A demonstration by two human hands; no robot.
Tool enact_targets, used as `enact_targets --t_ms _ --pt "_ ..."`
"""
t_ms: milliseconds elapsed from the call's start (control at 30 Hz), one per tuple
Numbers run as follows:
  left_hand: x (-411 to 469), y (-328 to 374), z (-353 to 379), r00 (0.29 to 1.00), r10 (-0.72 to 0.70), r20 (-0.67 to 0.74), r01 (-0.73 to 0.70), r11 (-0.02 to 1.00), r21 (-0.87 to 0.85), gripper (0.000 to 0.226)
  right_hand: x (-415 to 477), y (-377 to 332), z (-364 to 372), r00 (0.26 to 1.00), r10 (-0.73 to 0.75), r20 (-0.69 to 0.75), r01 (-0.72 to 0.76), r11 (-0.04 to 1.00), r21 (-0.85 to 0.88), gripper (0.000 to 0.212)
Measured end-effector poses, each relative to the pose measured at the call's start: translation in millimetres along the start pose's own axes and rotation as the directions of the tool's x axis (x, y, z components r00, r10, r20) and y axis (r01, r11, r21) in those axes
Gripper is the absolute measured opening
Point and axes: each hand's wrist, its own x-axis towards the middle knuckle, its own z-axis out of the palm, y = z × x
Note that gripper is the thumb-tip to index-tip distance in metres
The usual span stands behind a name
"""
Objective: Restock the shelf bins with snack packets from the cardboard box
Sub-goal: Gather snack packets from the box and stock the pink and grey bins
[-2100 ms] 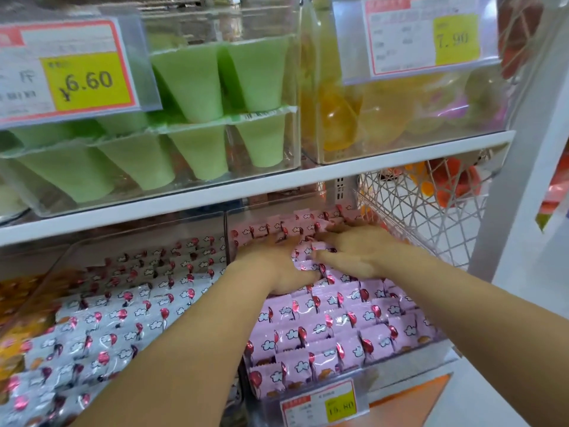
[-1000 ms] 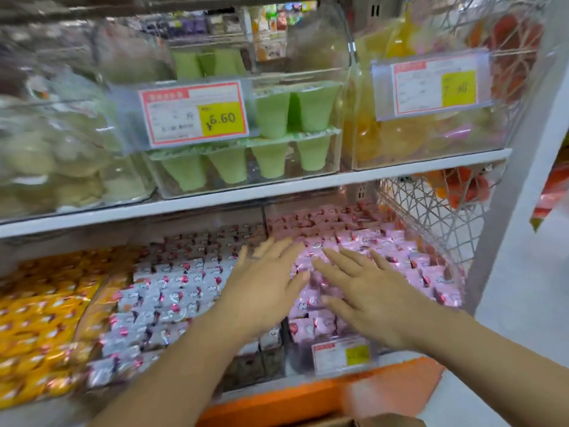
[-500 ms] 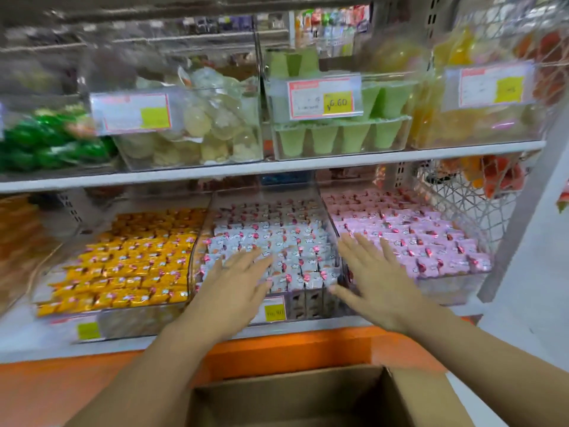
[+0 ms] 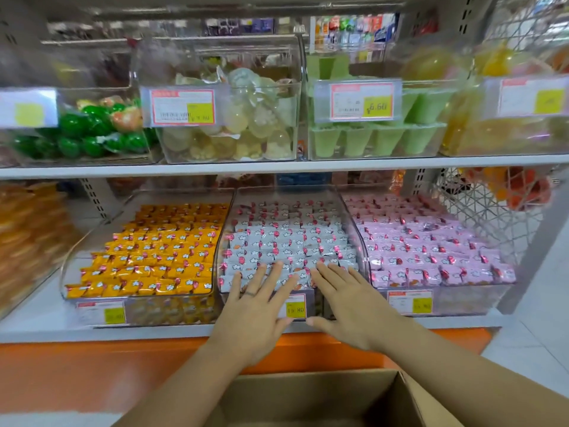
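Three clear bins sit side by side on the lower shelf. The left bin [image 4: 66,272] holds yellow packets [image 4: 160,251], the middle bin [image 4: 354,223] white packets [image 4: 286,238], and the right bin [image 4: 492,298] pink packets [image 4: 431,248]. My left hand [image 4: 255,309] and my right hand [image 4: 348,303] hover flat with fingers spread in front of the middle bin, fingertips over its front row of white packets. Neither hand holds anything. The cardboard box [image 4: 323,399] stands open below my arms; its inside is mostly out of view.
The upper shelf [image 4: 277,166] carries clear bins of green, pale, light-green and yellow jelly snacks with price tags. A white wire basket [image 4: 480,211] hangs at the right. An orange base panel [image 4: 92,371] runs under the lower shelf.
My hands left the pink packets in the right bin and moved left and back, opening flat before the middle bin. The view pulled back and the cardboard box came into sight.
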Motion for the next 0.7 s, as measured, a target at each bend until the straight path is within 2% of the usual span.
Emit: enact_targets --t_ms 67,167,233,333,433,567,633,700 --pt "6 0 -1 1.0 -0.016 0.016 0.016 1.0 0.012 0.068 -4 0 -2 0.999 -0.009 -0.046 0.01 1.0 0.008 0.084" --pt "22 -2 -5 0.995 -0.027 0.091 0.025 0.999 0.025 0.073 -5 -6 -7 0.989 -0.032 -0.143 0.022 0.997 -0.073 0.084" --pt "29 -5 -8 0.99 -0.012 0.139 0.01 1.0 0.012 0.076 1 -3 -4 0.989 -0.029 -0.146 0.018 0.997 -0.076 0.092" --pt "31 -10 -9 0.985 0.021 0.172 -0.021 1.0 0.001 0.077 13 1 -2 0.998 0.044 -0.04 -0.044 0.999 -0.001 0.109" --pt "26 -15 -6 0.99 0.057 0.129 -0.056 0.998 -0.012 0.074 24 -3 -5 0.991 0.112 0.072 -0.115 0.993 0.032 0.103" --pt "13 -22 -11 0.995 0.091 0.045 -0.089 0.995 -0.037 0.07 31 -5 -18 0.976 0.124 0.177 -0.13 0.991 0.023 0.102" --pt "2 -26 -17 0.995 0.102 0.006 -0.101 0.993 -0.061 0.066 28 -6 -23 0.979 0.124 0.16 -0.134 0.99 0.049 0.1" --pt "-9 -35 -25 0.992 0.1 -0.071 -0.106 0.99 -0.089 0.06 22 -11 -24 0.993 0.115 0.03 -0.117 0.992 0.056 0.094"
